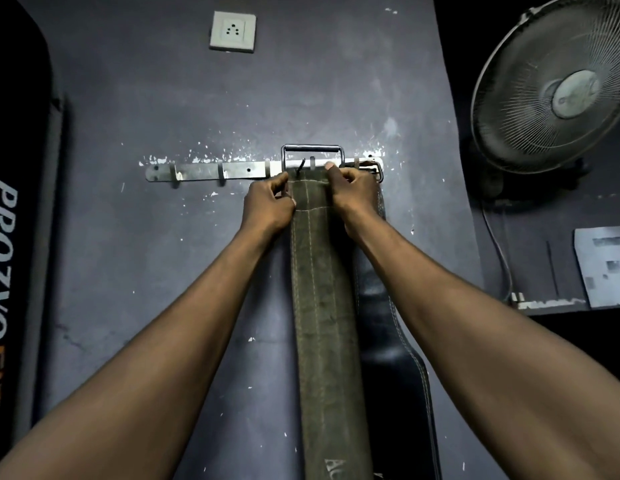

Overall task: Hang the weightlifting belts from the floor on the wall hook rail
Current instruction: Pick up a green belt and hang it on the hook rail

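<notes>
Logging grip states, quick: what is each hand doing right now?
Left hand: grips the olive-green stitched weightlifting belt.
Right hand: grips the same belt.

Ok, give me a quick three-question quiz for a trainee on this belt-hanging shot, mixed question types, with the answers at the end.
1. True or false: the left hand and the right hand both grip the olive belt just below its buckle.
2. Multiple choice: at which part of the hook rail does the black belt hang? A) left end B) middle C) right end
3. Fill in: the white fixture on the wall above the rail is an electrical ____.

Key: 1 true; 2 C; 3 socket.
</notes>
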